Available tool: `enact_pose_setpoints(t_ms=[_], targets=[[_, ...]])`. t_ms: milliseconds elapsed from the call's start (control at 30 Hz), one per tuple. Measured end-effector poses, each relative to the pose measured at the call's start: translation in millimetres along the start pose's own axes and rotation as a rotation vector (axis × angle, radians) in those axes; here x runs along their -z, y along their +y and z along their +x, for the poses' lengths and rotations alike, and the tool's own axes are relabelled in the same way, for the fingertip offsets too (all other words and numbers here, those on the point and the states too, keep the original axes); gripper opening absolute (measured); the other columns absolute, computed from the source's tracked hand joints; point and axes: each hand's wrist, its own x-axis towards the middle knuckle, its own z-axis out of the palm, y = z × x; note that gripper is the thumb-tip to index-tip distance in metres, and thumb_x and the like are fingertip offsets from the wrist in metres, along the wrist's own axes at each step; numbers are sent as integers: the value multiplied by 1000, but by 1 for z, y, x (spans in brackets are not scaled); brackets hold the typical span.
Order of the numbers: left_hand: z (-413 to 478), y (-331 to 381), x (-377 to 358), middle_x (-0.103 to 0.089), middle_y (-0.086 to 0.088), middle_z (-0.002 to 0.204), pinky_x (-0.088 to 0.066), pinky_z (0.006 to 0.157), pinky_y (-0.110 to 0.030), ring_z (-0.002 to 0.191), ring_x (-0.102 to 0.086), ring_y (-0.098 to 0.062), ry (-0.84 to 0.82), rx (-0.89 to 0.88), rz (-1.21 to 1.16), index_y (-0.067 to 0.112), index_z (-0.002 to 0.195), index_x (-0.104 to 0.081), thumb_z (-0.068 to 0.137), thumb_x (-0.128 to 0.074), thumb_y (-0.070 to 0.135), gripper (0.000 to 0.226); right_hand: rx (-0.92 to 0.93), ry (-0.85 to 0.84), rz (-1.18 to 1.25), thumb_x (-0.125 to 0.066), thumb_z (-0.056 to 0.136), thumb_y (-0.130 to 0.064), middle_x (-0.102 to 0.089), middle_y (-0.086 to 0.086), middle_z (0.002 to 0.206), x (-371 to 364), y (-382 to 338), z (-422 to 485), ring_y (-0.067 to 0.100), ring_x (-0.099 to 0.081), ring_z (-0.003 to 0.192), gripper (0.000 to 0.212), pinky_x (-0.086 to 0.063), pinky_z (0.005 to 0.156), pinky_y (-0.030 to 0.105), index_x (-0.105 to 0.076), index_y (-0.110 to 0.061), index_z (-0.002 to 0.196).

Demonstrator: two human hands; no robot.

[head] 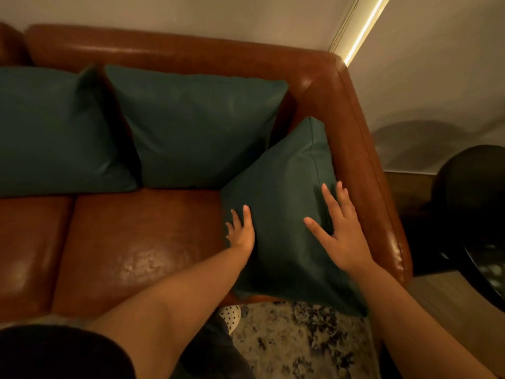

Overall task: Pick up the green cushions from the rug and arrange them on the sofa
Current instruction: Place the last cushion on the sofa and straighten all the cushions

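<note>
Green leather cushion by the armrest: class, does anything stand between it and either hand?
Nothing visible does: the left hand and right hand both rest on the green leather cushion on the brown leather sofa.

Sofa [153,258] runs left to right, its back against the wall [191,12].

On seat, leaning on backrest: left cushion [49,132] and middle cushion [196,127], just beside each other.

At the seat's right end: right cushion [284,214], propped against armrest [363,149], set crosswise to the other two. Its near corner overhangs the seat's front edge, above the rug [300,343].

Left hand [241,233] rests against that cushion's left edge. Right hand [341,236] lies flat on its face, near the armrest.

Rug lies on the floor before the sofa.

Round furniture piece [470,209] stands right of the armrest, apart from it.
</note>
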Motion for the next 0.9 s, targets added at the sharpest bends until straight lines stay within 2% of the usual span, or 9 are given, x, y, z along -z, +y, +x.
enact_pose_setpoints(t_ms=[167,367,467,633,767,900], targets=[[4,1,-25,-1,-6,161,-2,117,-51,147,-2,-35,51,22,-88,37,151,0,92,-18,66,68,46,34,-138,-35,82,-73,0,-5,160,-16,-1,8,9,9,145,79,-2,117,38,-7,-42,149],[5,0,-16,2,-3,161,1,117,-50,148,1,-32,-22,1,-102,37,150,2,91,-15,67,69,45,33,-160,-33,83,-73,-2,-3,161,-12,-4,11,9,8,145,77,-3,119,41,-9,-42,149],[5,-16,-12,-2,-1,162,1,118,-51,148,0,-27,61,-14,-154,35,151,-3,91,-16,67,70,84,67,-168,-37,85,-69,-2,-1,161,-7,-17,19,10,7,146,76,-1,119,41,-14,-38,150],[3,-33,-28,-1,-2,162,0,116,-55,148,2,-31,165,132,-236,38,151,-5,92,-17,66,67,163,36,-326,-39,86,-67,-2,8,161,-19,-34,42,20,4,147,78,-3,117,42,-16,-32,151],[7,-27,-39,0,-3,162,0,117,-54,148,2,-32,148,126,-254,37,151,-4,92,-18,66,67,152,66,-468,-36,87,-67,-4,10,160,-28,-25,47,24,1,148,77,-9,117,47,-15,-30,151],[9,-28,-30,-2,-5,161,0,119,-48,148,1,-32,79,99,-236,36,151,-4,91,-18,67,69,140,46,-488,-34,87,-67,-1,9,160,-29,-24,49,24,2,148,77,-8,117,46,-13,-31,151]])
